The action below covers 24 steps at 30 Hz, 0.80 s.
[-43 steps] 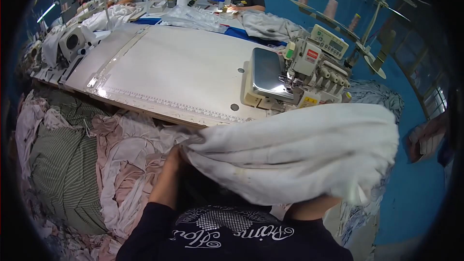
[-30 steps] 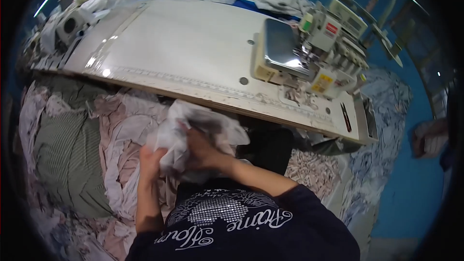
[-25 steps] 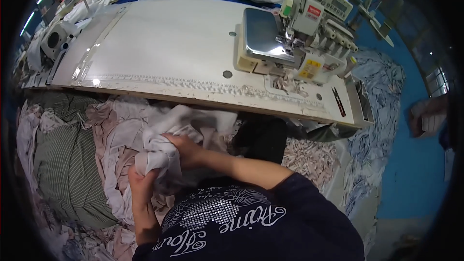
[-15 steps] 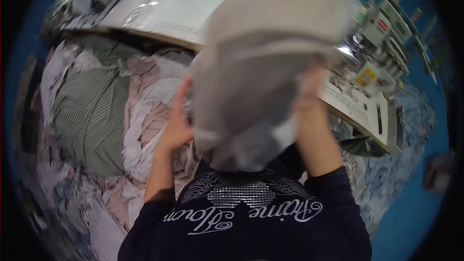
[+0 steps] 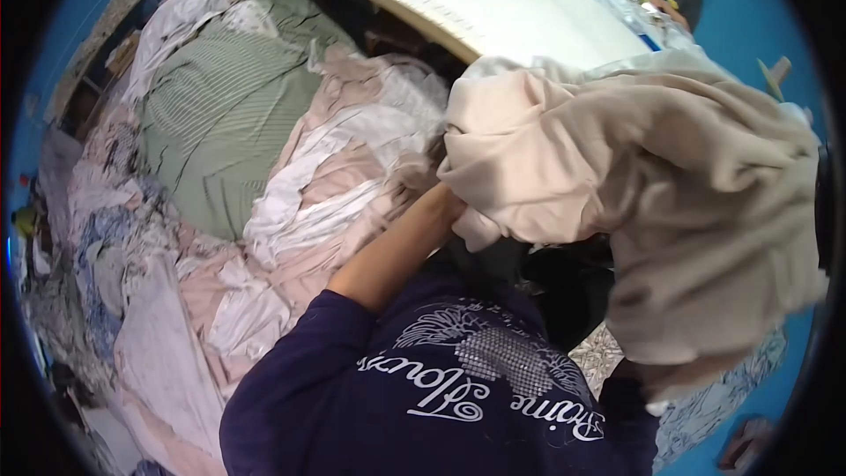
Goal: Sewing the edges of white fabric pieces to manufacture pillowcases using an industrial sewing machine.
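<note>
Left hand grip closed on soft, crumpled beige cloth at frame right, right hand hidden, striped green fabric heaped upper left.

item: beige cloth, one large piece of soft fabric, plain, no print visible
state: bunched and heavily creased, folds running across it, not spread flat
pose: lifted in the air, draped in a big mound; bulk hangs down toward the lower right
position: right half of the view, in front of the white desk edge, above the person's dark top
grip: left hand buried in the folds at the cloth's lower left edge, only wrist and forearm show
right side: right hand hidden under the fabric, can't tell where it holds
</note>
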Each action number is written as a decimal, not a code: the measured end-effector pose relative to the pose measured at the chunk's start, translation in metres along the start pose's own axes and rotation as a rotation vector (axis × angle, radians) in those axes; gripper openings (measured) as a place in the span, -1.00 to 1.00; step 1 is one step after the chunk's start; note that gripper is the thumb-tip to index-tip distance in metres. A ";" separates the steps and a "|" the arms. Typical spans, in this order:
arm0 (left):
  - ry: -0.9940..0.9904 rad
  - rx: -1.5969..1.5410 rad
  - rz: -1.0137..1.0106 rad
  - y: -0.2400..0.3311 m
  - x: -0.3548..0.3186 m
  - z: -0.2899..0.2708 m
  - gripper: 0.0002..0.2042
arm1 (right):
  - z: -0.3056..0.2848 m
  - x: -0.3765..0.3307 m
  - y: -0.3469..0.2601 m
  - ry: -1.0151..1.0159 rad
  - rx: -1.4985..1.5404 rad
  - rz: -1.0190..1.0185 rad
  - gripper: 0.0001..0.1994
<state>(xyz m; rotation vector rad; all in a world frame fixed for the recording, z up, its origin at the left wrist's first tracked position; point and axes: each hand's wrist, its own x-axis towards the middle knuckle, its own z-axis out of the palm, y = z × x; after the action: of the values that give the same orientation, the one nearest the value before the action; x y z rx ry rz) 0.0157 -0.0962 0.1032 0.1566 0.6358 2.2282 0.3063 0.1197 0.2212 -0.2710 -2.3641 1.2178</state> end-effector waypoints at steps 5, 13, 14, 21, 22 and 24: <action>-0.734 -0.149 -0.152 -0.005 -0.049 0.040 -0.45 | 0.111 0.108 -0.051 -0.056 -0.293 -0.158 -0.39; -0.384 0.075 0.537 -0.024 -0.061 0.042 -0.49 | 0.141 0.136 -0.108 -0.820 0.385 -0.136 -0.05; -0.497 0.244 0.782 -0.011 -0.061 0.031 -0.49 | 0.147 0.138 -0.119 -0.881 0.449 -0.150 -0.06; 0.127 0.701 1.026 0.176 -0.203 0.005 -0.46 | 0.166 0.157 -0.188 -0.581 0.709 -0.483 -0.27; 0.174 0.789 1.085 0.217 -0.260 -0.007 -0.47 | 0.158 0.163 -0.187 -0.564 0.699 -0.482 -0.27; 0.334 1.002 1.205 0.210 -0.368 0.024 -0.50 | 0.150 0.187 -0.176 -0.716 0.505 -0.553 -0.45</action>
<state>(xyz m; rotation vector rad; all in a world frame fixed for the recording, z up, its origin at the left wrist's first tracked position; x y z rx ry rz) 0.1310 -0.4735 0.2611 0.8610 2.2712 2.7581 0.0761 -0.0210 0.3467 1.0648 -2.2743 1.7225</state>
